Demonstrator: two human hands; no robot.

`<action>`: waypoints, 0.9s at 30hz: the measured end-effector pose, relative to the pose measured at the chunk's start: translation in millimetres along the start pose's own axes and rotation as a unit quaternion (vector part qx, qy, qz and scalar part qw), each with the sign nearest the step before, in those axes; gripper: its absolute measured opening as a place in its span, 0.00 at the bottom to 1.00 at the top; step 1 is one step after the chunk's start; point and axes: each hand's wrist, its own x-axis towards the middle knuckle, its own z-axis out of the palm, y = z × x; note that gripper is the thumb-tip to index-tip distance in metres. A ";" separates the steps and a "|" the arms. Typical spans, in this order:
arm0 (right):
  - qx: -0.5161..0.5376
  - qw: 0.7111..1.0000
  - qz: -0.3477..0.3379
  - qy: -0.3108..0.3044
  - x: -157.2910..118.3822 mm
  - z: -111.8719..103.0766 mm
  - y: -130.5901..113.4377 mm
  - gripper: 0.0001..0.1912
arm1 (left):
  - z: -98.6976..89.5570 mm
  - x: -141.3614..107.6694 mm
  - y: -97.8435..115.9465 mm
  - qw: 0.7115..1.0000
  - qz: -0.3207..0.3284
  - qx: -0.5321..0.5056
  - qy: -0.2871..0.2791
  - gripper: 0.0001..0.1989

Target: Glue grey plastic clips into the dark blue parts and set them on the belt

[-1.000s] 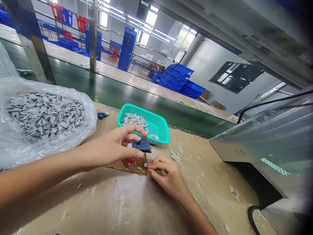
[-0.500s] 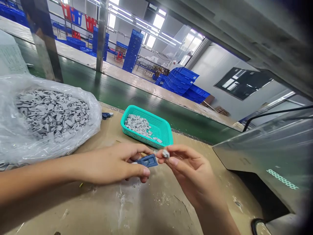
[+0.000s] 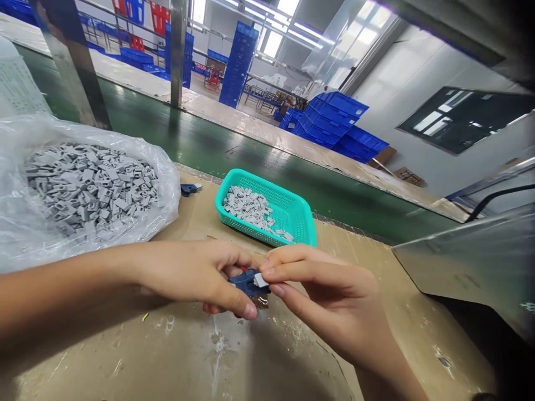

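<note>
My left hand (image 3: 209, 275) is closed around a dark blue plastic piece (image 3: 243, 281), its thumb stretched along the near side. Between the thumb and fingertips of my right hand (image 3: 326, 295) is a small light grey plastic part (image 3: 261, 280), pressed against the top of the blue piece. Fingers hide much of both pieces. Just beyond the hands stands a turquoise basket (image 3: 307, 223) with many similar grey parts (image 3: 248, 206) heaped at its left end. To the left, a clear plastic bag (image 3: 167, 184) lies open, full of grey parts (image 3: 96, 186).
Another dark blue piece (image 3: 190, 189) lies between bag and basket. Brown board covers the worktop (image 3: 175, 345). Behind it runs a green conveyor belt (image 3: 200, 145), with a metal post (image 3: 176, 61) at its far side. A metal housing (image 3: 472, 256) stands at the right. Blue crates (image 3: 330, 120) are stacked farther back.
My right hand has brought the grey part left onto the blue piece, which is now tilted differently in my left hand. The camera view has shifted slightly.
</note>
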 end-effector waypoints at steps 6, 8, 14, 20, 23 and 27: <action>-0.066 0.997 -0.022 -0.014 -0.4 1.5 -2.9 0.15 | -3.4 0.1 1.0 0.997 -0.025 -0.064 -0.030 0.04; -0.083 0.996 -0.015 -0.014 -1.6 4.1 -2.8 0.15 | -3.6 0.3 1.4 0.997 -0.020 -0.074 -0.010 0.07; -0.147 0.989 -0.021 0.001 -3.3 8.4 -2.5 0.14 | -4.8 2.1 -1.1 0.987 -0.006 -0.158 0.010 0.10; -0.211 0.976 -0.040 -0.015 -6.5 10.8 2.1 0.21 | -4.7 8.3 -5.6 0.983 0.088 -0.131 0.091 0.11; -0.169 0.985 0.000 -0.035 -6.7 9.0 6.1 0.27 | -5.5 9.1 -3.7 0.984 0.112 -0.089 0.102 0.11; -0.018 0.997 0.068 0.041 -2.9 -4.5 17.3 0.27 | -7.2 9.5 -0.3 0.967 0.144 -0.183 0.106 0.09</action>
